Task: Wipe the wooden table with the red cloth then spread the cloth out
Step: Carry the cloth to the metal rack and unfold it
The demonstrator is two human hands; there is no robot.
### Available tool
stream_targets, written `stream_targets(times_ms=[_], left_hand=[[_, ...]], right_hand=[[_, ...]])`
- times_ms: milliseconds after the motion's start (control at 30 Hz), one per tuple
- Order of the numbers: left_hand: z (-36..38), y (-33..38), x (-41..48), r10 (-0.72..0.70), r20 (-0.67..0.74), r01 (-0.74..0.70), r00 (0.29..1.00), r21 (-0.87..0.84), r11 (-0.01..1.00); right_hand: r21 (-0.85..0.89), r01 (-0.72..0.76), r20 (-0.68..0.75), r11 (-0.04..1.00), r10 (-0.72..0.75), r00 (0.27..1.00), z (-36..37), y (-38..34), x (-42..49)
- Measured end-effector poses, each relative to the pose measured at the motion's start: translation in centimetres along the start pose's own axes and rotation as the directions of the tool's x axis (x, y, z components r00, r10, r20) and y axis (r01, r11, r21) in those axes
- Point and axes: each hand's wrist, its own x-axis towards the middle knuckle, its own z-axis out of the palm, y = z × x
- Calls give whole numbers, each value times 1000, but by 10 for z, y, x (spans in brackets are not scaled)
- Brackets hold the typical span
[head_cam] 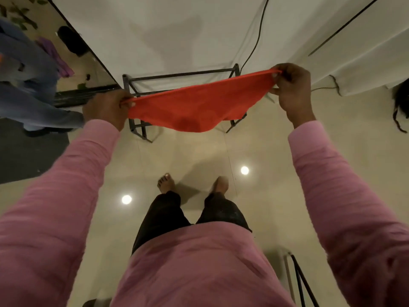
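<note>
The red cloth (194, 105) hangs stretched in the air between my two hands, sagging in the middle. My left hand (106, 107) pinches its left corner and my right hand (290, 89) pinches its right corner, a little higher. Behind and under the cloth stands a black metal frame (177, 74) on the floor, partly hidden by the cloth. I cannot make out a wooden table top in this view. My pink sleeves, dark trousers and bare feet fill the lower half of the view.
A white sheet (177, 29) hangs behind the frame, with a black cable (259, 34) running down it. Another person in blue jeans (26, 85) stands at the left beside a dark mat (26, 151). A black stand (303, 282) is at the lower right.
</note>
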Motion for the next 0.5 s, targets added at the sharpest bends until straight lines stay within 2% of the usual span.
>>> stream_targets(times_ms=[200, 367, 500], left_hand=[[24, -16, 13, -46, -12, 46, 999, 2, 999], [49, -23, 25, -92, -16, 90, 996, -120, 989], [63, -23, 33, -113, -77, 97, 991, -181, 979]], right_hand=[[54, -53, -12, 997, 53, 999, 21, 34, 19], [36, -29, -18, 999, 29, 999, 33, 58, 38], [17, -23, -3, 1000, 23, 1000, 37, 75, 52]])
